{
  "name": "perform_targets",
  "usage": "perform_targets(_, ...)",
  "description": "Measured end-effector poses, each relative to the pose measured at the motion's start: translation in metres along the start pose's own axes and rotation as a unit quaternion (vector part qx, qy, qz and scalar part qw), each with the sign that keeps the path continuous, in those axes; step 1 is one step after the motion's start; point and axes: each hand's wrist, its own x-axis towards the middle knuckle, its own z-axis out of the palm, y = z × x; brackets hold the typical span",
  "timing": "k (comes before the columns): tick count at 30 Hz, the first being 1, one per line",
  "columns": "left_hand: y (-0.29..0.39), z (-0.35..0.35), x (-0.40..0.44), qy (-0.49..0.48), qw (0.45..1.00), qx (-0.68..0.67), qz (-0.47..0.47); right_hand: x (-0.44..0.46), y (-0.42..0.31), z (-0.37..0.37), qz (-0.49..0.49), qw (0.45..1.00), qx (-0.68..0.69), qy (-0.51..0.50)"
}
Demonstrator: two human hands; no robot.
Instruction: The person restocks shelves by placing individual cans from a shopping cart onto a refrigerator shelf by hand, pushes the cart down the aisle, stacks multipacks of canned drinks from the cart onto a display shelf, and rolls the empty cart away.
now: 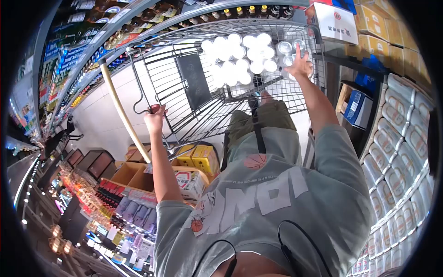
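A wire shopping cart (194, 115) stands in front of me, holding several white cylindrical cans (235, 57) in bright glare. At the cart's right end is a group of silvery cans (285, 47). My right hand (301, 64) reaches over this group with fingers spread, its palm side hidden; whether it touches the cans is unclear. My left hand (156, 117) is closed around part of the cart's frame at its left end, near the dark handle loop.
Shelves of bottles (138, 27) run along the far side and left. Cardboard boxes (374, 23) and a white box (333, 23) sit at upper right. Stacked wrapped cans (397, 138) line the right. A pale yellow bar (121, 104) slants left of the cart; yellow boxes (203, 157) lie below it.
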Motion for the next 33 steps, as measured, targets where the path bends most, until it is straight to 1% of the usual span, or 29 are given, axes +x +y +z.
perform_targets(1,-0.006,-0.001,0.001,0.005,1.0,-0.007,0.008,-0.006,0.013,-0.013,0.001,0.999,0.023,-0.023)
perform_targets(3,-0.011,-0.003,0.002,0.0,1.0,0.002,0.018,-0.013,0.026,-0.019,0.004,0.999,0.03,-0.008)
perform_targets(5,-0.008,-0.003,-0.005,0.009,0.999,-0.013,0.04,-0.021,0.04,-0.014,0.023,0.997,0.058,-0.055)
perform_targets(6,-0.01,-0.001,-0.007,0.014,0.998,-0.04,0.036,-0.016,0.055,0.001,0.002,0.996,0.074,-0.055)
perform_targets(7,-0.015,-0.001,-0.004,0.019,0.997,-0.066,0.034,-0.028,0.06,-0.007,0.005,0.997,0.073,-0.039)
perform_targets(8,-0.029,-0.003,0.006,0.062,0.992,0.014,0.11,-0.044,0.062,-0.011,-0.031,0.996,0.082,-0.032)
perform_targets(9,-0.019,0.0,-0.006,0.124,0.975,0.068,0.171,-0.055,0.07,-0.016,-0.067,0.994,0.088,-0.024)
perform_targets(11,-0.023,0.01,-0.013,0.221,0.955,0.045,0.194,-0.068,0.081,-0.034,-0.148,0.984,0.101,-0.006)
perform_targets(13,-0.007,0.016,-0.052,0.284,0.908,0.174,0.255,-0.098,0.096,-0.057,-0.17,0.982,0.079,0.013)
perform_targets(14,-0.003,0.017,-0.068,0.324,0.89,0.105,0.302,-0.112,0.086,-0.067,-0.162,0.984,0.072,0.019)
perform_targets(15,0.007,0.026,-0.098,0.277,0.914,0.017,0.297,-0.131,0.087,-0.081,-0.143,0.987,0.061,0.029)
perform_targets(16,0.003,0.044,-0.128,0.247,0.918,-0.024,0.31,-0.156,0.09,-0.101,-0.155,0.985,0.067,0.041)
perform_targets(17,0.002,0.062,-0.154,0.218,0.917,-0.065,0.326,-0.18,0.096,-0.121,-0.138,0.987,0.065,0.053)
perform_targets(18,-0.012,0.093,-0.173,0.104,0.936,-0.19,0.278,-0.203,0.102,-0.138,-0.18,0.979,0.071,0.06)
perform_targets(19,-0.022,0.123,-0.192,-0.018,0.926,-0.304,0.222,-0.226,0.106,-0.157,-0.222,0.969,0.078,0.068)
perform_targets(20,0.002,0.134,-0.236,-0.203,0.876,-0.437,-0.009,-0.254,0.112,-0.176,-0.206,0.972,0.081,0.082)
perform_targets(21,0.008,0.15,-0.261,-0.394,0.779,-0.48,-0.091,-0.284,0.119,-0.195,-0.251,0.962,0.052,0.089)
perform_targets(22,0.025,0.164,-0.286,-0.473,0.665,-0.54,-0.207,-0.314,0.124,-0.215,-0.296,0.95,0.022,0.095)
perform_targets(23,0.046,0.174,-0.311,-0.535,0.53,-0.574,-0.321,-0.35,0.129,-0.236,-0.299,0.95,-0.009,0.087)
perform_targets(24,0.064,0.182,-0.332,-0.572,0.492,-0.57,-0.326,-0.385,0.136,-0.255,-0.301,0.95,-0.038,0.079)
perform_targets(25,0.083,0.187,-0.351,-0.606,0.454,-0.563,-0.331,-0.41,0.152,-0.264,-0.331,0.934,-0.072,0.111)
perform_targets(26,0.108,0.189,-0.369,-0.655,0.429,-0.539,-0.31,-0.436,0.165,-0.277,-0.345,0.931,-0.076,0.097)
perform_targets(27,0.13,0.185,-0.392,-0.671,0.428,-0.523,-0.304,-0.462,0.179,-0.287,-0.359,0.926,-0.08,0.085)
perform_targets(29,0.165,0.184,-0.439,-0.708,0.449,-0.494,-0.231,-0.515,0.211,-0.293,-0.338,0.902,-0.204,0.175)
perform_targets(30,0.162,0.2,-0.451,-0.752,0.461,-0.409,-0.233,-0.538,0.23,-0.302,-0.329,0.904,-0.205,0.183)
perform_targets(33,0.197,0.212,-0.521,-0.807,0.445,-0.32,-0.219,-0.601,0.298,-0.32,-0.258,0.914,-0.214,0.228)
